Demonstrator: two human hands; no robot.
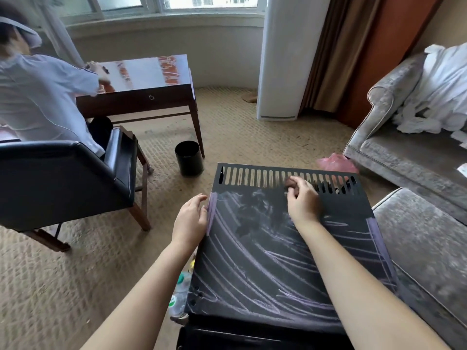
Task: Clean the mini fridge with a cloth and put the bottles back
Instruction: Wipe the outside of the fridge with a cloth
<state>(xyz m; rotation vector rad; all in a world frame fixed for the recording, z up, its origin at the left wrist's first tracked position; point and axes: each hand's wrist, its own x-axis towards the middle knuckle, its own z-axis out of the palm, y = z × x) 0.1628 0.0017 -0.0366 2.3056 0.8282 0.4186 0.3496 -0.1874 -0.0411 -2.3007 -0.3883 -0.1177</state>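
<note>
Black and dusty, the top of the mini fridge [278,261] sat low in front of the person, with pale curved streaks all over it. A row of thin slots [252,176] ran along its far edge.

The right hand [302,198] was near those slots. Its fingers were curled tight round a small brown cloth [290,183], bunched up and pressed on the fridge top. The left hand [190,218] lay flat against the left edge of the fridge, its fingers nearly straight and holding nothing.

Some plastic bottles [180,291] with green caps were on the carpet [75,274], just beside the fridge's left side and partly hidden by it.

Further off, a round black bin [189,157] stood by the leg of a shiny brown desk [141,72]. Another person [38,97] in a white shirt sat at that desk in a dark chair [63,178]. A grey sofa [404,152] was on the right, with a pink bag [336,162] on the floor near it.
</note>
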